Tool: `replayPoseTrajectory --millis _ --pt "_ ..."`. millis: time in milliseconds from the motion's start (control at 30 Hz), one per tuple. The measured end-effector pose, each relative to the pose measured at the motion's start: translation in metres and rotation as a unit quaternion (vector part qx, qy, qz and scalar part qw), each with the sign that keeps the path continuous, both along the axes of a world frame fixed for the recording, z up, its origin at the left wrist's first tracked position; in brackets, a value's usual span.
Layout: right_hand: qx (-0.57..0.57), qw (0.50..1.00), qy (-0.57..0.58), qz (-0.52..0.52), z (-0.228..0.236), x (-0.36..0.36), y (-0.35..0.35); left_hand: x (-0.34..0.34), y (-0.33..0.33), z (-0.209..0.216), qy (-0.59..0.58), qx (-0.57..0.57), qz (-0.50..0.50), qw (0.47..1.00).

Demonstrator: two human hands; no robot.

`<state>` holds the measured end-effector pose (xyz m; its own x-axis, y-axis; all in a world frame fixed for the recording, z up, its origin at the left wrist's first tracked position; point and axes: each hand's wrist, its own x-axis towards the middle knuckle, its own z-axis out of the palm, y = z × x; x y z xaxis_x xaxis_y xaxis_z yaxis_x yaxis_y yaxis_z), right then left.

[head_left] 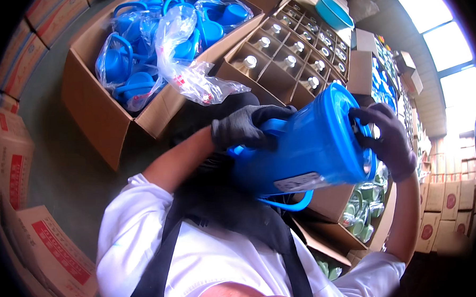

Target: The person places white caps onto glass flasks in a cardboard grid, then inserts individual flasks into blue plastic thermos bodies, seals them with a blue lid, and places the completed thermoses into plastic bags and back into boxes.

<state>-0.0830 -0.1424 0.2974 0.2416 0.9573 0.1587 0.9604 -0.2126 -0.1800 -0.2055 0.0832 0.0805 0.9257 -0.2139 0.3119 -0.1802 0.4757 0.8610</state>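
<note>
A blue plastic thermos flask lies tilted across my lap, its wide round end up to the right. A pale label is on its side, and a blue loop handle shows beneath. My left hand, in a grey glove, is closed round the flask near its narrower end. At the wide end, the gloved fingers of my right hand curl onto the round base, gripping its edge. Part of that base is hidden behind the fingers.
A carton of bagged blue plastic parts stands front left, a crumpled clear bag over its edge. Beside it, a divided carton holds several glass liners. A teal basin rests behind. Green items fill a box at right; stacked cartons line the left.
</note>
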Motion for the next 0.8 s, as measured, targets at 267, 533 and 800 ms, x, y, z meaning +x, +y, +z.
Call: replayPoseTrajectory --millis 267,533,800 --pt "-0.239 0.888 0.034 -0.391 -0.022 0.013 -0.012 -0.024 -0.065 0.035 0.020 0.327 0.158 0.932" --pt "-0.087 0.993 -0.073 0.030 0.015 -0.032 0.001 0.005 0.011 0.000 0.080 -0.091 -0.132 0.984" --pt "-0.224 0.961 -0.101 -0.130 -0.028 0.021 -0.008 -0.020 -0.043 -0.013 -0.110 0.177 0.210 0.955"
